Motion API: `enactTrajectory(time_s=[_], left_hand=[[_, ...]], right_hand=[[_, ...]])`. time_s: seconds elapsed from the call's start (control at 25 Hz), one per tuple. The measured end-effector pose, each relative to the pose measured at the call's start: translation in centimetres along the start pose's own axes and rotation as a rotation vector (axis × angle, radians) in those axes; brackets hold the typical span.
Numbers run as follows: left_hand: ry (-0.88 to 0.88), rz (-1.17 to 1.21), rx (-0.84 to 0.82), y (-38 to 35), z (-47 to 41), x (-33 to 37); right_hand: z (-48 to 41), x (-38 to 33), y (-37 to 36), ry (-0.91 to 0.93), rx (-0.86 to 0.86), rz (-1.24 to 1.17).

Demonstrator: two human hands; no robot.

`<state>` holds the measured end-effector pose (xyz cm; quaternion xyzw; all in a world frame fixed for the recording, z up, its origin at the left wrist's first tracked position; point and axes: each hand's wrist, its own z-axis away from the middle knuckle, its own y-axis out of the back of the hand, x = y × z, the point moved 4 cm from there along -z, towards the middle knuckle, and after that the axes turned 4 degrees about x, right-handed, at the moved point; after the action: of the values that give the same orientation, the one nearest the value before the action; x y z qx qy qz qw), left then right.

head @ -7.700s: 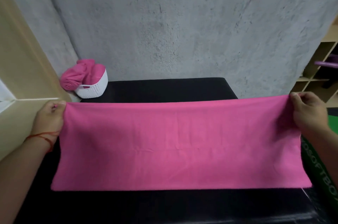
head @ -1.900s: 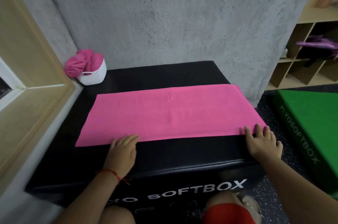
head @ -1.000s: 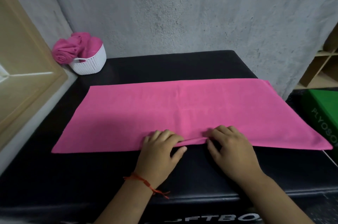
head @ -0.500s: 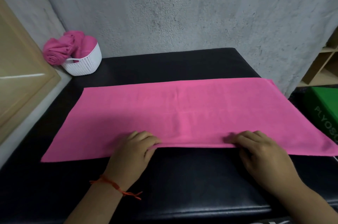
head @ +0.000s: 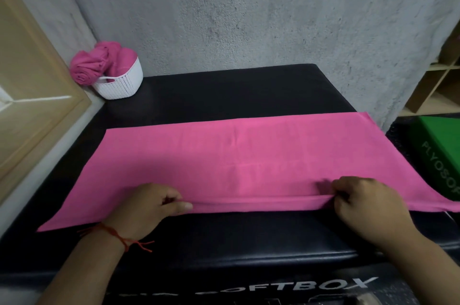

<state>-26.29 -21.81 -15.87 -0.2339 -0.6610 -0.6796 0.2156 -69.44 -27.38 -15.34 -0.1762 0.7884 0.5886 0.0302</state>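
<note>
Black box (head: 224, 95) by concrete wall (head: 249, 18): pink towel (head: 249, 155) spread flat, near edge pinched by left hand (head: 146, 207) and right hand (head: 366, 205); first narrow turn made, rest judged unrolled.

The towel (head: 249, 162) is plain pink on a black box (head: 224, 90) lettered white. At ten o'clock, a white lattice-patterned basket (head: 122, 83) holds pink rolls (head: 89, 68). At three o'clock, a green box (head: 443, 145). The wall (head: 249, 18) is mottled grey.

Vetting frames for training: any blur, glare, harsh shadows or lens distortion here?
Head view: soft, even light, no hard shadows; pale glare streak on the wooden frame; wide-angle bend in the wall corner and box edge; towel sharp, left hand crisp, right hand slightly smeared.
</note>
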Motion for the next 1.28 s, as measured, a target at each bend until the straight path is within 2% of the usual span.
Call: enactTrajectory(time_s=[0.08, 0.16, 0.28, 0.4, 0.48, 0.76, 0.88, 1.08, 1.28], left_hand=[[0.008, -0.004, -0.075, 0.6, 0.9, 0.2], [0.006, 0.002, -0.098, 1.3, 1.7, 0.4], [0.015, 0.019, -0.117, 2.7, 2.5, -0.2], [0.041, -0.047, -0.189, 3.1, 3.5, -2.0], [0.047, -0.091, -0.194, 3.4, 4.5, -3.6], [0.103, -0.103, 0.107, 6.8, 11.0, -8.0], [0.106, -0.210, 0.220, 7.8, 13.7, -10.0], [0.004, -0.466, 0.402, 6.7, 15.9, -10.4], [-0.005, -0.573, 0.538, 7.7, 16.3, -11.2]], right_hand=[[0.3, 0.0, 0.8, 0.058, -0.049, -0.012], [0.7, 0.0, 2.2, 0.124, -0.018, 0.012], [1.2, 0.5, 3.4, 0.099, -0.021, 0.058], [1.0, 1.1, 2.8, 0.040, -0.145, 0.114], [1.1, 1.5, 2.2, 0.063, -0.210, 0.128], [5.1, 6.0, 4.2, 0.191, -0.153, 0.015], [7.5, 8.1, 4.5, 0.240, -0.065, -0.004], [9.9, 8.2, 4.2, 0.133, 0.101, 0.015], [9.5, 8.2, 4.8, 0.199, 0.111, 0.101]])
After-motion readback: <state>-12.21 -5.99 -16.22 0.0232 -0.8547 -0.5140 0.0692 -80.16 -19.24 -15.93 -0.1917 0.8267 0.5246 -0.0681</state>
